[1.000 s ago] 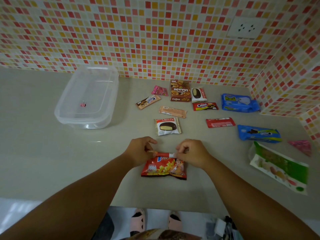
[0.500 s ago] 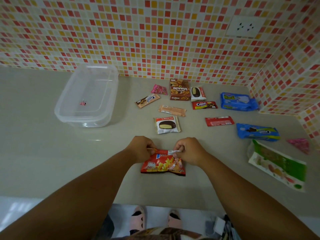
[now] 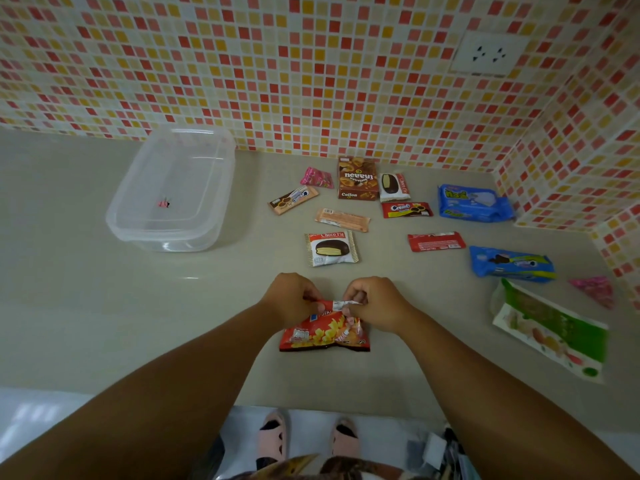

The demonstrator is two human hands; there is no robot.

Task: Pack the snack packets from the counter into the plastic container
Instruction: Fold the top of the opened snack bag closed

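Observation:
A red chips packet (image 3: 323, 336) lies near the counter's front edge. My left hand (image 3: 291, 297) and my right hand (image 3: 375, 301) both pinch its top edge, which is crumpled between them. The clear plastic container (image 3: 138, 233) stands open at the back left, with only a small pink mark on its bottom. Several snack packets lie behind my hands: a Choco Pie packet (image 3: 331, 248), a tan wafer bar (image 3: 342, 220), a brown Collon box (image 3: 356, 179) and a red Creamo packet (image 3: 407, 209).
At the right lie two blue biscuit packs (image 3: 474, 202) (image 3: 512, 264), a red bar (image 3: 435, 242), a green-and-white bag (image 3: 550, 329) and a pink packet (image 3: 594, 289). Tiled walls close the back and right. A wall socket (image 3: 488, 53) sits high on the right.
My hands have drawn closer together on the chips packet's top edge, bunching it and lifting that edge slightly. The other packets and the container have not moved.

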